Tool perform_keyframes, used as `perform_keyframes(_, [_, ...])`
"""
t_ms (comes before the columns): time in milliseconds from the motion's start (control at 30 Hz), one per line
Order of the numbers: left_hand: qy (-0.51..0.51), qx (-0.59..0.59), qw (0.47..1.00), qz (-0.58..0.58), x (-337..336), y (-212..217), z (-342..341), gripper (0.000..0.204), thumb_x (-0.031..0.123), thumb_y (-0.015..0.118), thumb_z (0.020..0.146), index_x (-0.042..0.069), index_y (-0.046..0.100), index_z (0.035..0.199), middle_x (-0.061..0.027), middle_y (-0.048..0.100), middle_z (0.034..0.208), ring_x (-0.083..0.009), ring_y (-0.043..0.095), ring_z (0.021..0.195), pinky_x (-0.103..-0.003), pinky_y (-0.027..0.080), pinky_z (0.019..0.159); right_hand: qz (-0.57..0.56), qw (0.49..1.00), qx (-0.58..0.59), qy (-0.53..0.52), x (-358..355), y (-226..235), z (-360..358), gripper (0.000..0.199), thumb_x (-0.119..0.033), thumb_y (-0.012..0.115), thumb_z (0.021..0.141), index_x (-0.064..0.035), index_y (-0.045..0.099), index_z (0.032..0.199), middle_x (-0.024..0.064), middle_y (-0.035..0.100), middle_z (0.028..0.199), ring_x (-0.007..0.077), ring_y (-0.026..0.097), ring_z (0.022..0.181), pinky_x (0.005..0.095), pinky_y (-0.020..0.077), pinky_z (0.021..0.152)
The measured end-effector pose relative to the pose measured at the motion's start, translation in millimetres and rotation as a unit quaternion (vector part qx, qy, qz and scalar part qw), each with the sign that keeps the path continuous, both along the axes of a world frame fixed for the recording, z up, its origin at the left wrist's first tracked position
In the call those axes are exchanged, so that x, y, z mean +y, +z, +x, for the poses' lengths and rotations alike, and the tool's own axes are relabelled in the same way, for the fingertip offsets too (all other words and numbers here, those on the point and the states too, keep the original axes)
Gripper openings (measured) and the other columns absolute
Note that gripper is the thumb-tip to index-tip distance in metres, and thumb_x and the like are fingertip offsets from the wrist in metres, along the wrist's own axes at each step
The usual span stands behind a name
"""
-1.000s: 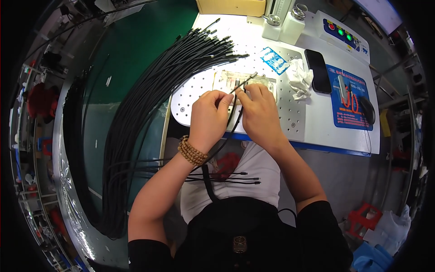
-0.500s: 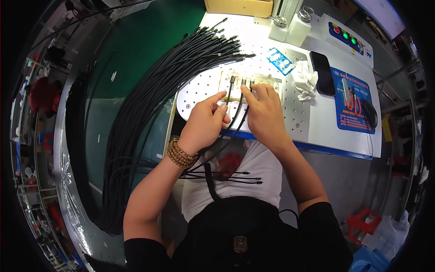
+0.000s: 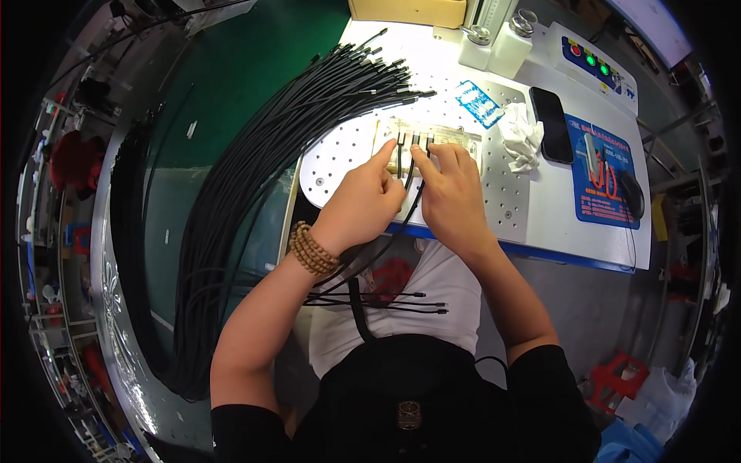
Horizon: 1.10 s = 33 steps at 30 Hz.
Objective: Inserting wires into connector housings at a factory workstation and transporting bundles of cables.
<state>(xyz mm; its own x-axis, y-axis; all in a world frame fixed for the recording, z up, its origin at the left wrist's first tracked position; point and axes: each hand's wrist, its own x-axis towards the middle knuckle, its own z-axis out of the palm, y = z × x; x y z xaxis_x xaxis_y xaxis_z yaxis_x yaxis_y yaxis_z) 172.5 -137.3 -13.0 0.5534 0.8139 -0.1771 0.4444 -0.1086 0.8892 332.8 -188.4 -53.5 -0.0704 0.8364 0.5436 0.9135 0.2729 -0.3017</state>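
A pale slotted fixture (image 3: 466, 141) on the perforated metal plate bears the ends of several black cables (image 3: 417, 139), side by side. My left hand (image 3: 363, 197), with wooden beads at its wrist, has its index fingertip against the leftmost cable end and its other fingers curled beside that cable. My right hand (image 3: 451, 193) is on the other cables, its thumb and index fingertip pressing near their connectors. The cables run down between my hands over the table's front edge. My palms hide part of them. More cable ends (image 3: 432, 307) lie across my lap.
A thick bundle of black cables (image 3: 231, 185) spreads over the green surface at left. A crumpled tissue (image 3: 522, 137), a phone (image 3: 551, 125) and a blue mat (image 3: 602, 174) with a mouse lie at right. White bottles (image 3: 509, 50) and a button box (image 3: 593, 62) stand behind.
My left hand has moved up and right; its index finger now reaches the leftmost cable end, which stands straighter and slightly lower. My right hand stays almost in place.
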Motion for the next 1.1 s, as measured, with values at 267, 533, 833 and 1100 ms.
perform_keyframes(267, [-0.068, 0.179, 0.963, 0.192, 12, 4, 12, 0.068, 0.015, 0.057, 0.075, -0.009, 0.042, 0.138, -0.0205, 0.063, 0.066, -0.0348, 0.065, 0.061, -0.042, 0.054, 0.061, -0.005, 1.0, 0.004, 0.001, 0, 0, -1, 0.049, 0.006, 0.055, 0.073, -0.0025, 0.06, 0.12, 0.014, 0.054, 0.112, 0.0341, 0.049, 0.108, 0.0434, 0.0406, 0.092])
perform_keyframes(533, [-0.075, 0.251, 0.935, 0.239, 7, 6, 19, 0.066, 0.017, 0.058, 0.073, -0.008, 0.048, 0.134, -0.0217, 0.063, 0.067, -0.037, 0.064, 0.062, -0.047, 0.053, 0.063, -0.012, 1.0, 0.002, -0.002, 0, 0, -1, 0.049, 0.006, 0.055, 0.074, -0.0023, 0.06, 0.122, 0.0143, 0.054, 0.113, 0.0347, 0.048, 0.11, 0.0436, 0.0395, 0.094])
perform_keyframes(833, [-0.083, 0.238, 0.924, 0.288, 9, 1, 13, 0.067, 0.02, 0.059, 0.073, -0.008, 0.049, 0.133, -0.0177, 0.065, 0.067, -0.0327, 0.065, 0.061, -0.043, 0.054, 0.059, -0.014, 1.0, 0.001, -0.003, -1, 1, -2, 0.049, 0.006, 0.055, 0.074, -0.0021, 0.06, 0.122, 0.015, 0.054, 0.114, 0.0352, 0.048, 0.11, 0.0439, 0.0392, 0.095])
perform_keyframes(1100, [-0.083, 0.232, 0.926, 0.286, 10, -1, 12, 0.067, 0.02, 0.059, 0.073, -0.007, 0.049, 0.133, -0.0172, 0.065, 0.069, -0.0322, 0.065, 0.064, -0.043, 0.054, 0.061, -0.005, 1.0, -0.017, 0.0, -1, -1, 0, 0.05, 0.001, 0.057, 0.071, 0.0008, 0.058, 0.121, 0.0139, 0.053, 0.111, 0.0329, 0.047, 0.11, 0.0433, 0.0386, 0.093])
